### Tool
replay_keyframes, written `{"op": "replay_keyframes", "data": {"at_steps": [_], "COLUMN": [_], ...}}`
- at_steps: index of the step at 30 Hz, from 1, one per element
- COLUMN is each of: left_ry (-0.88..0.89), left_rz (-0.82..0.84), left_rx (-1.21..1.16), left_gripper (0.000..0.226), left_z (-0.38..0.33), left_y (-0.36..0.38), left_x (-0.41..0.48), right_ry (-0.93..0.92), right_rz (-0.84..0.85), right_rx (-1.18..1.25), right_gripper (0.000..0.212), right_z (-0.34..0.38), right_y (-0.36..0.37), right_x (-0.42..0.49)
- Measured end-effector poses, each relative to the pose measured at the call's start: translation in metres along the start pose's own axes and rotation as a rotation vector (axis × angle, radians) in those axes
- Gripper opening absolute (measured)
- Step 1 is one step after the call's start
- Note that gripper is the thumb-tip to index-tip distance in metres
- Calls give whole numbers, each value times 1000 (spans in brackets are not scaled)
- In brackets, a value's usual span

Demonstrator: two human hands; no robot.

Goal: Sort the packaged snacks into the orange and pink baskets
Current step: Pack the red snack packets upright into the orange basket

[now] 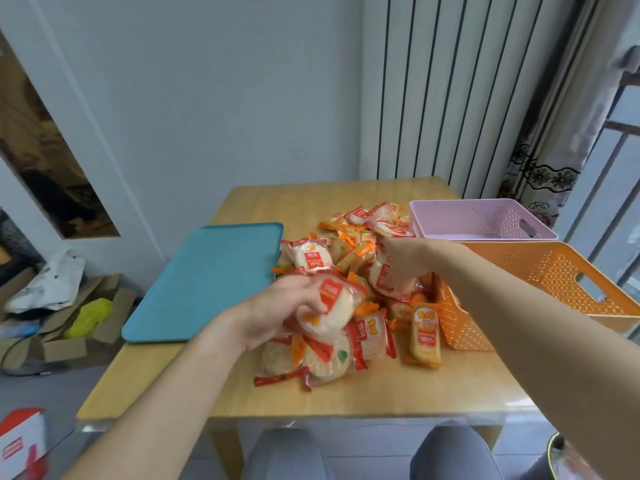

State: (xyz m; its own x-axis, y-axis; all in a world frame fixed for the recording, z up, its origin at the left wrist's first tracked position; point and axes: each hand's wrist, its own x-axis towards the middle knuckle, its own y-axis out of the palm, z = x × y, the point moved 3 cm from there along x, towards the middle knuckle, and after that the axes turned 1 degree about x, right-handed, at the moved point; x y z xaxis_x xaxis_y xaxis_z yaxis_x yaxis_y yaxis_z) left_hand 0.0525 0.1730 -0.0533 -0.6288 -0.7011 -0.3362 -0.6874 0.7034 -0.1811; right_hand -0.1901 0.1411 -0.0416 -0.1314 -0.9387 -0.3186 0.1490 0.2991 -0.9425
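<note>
A heap of packaged snacks (349,258) covers the middle of the wooden table (173,379): round white rice crackers in red wrappers and yellow crackers in orange wrappers. My left hand (277,313) is shut on a red-wrapped round cracker pack (334,308) at the heap's near side. Further back, my right hand (403,259) grips another red-wrapped white cracker pack (382,282), next to the orange basket (561,271). That basket stands at the right and the pink basket (471,220) stands behind it. No snacks show inside either basket.
A teal tray (204,282) lies flat on the table's left side. On the floor to the left are cardboard, bags and a red-and-white box (20,441). A radiator and a curtain stand behind the baskets. My knees show under the table's front edge.
</note>
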Motion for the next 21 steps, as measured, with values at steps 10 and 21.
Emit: {"op": "replay_keyframes", "data": {"at_steps": [10,21], "left_ry": [-4,-21], "left_rz": [-131,-31], "left_rx": [960,1084], "left_gripper": [49,53], "left_z": [9,15], "left_y": [20,29], "left_x": [4,11], "right_ry": [-86,100], "right_rz": [-350,42], "right_rx": [-7,744], "right_gripper": [60,48], "right_z": [2,-6], "right_y": [-17,38], "right_x": [-30,-80]}}
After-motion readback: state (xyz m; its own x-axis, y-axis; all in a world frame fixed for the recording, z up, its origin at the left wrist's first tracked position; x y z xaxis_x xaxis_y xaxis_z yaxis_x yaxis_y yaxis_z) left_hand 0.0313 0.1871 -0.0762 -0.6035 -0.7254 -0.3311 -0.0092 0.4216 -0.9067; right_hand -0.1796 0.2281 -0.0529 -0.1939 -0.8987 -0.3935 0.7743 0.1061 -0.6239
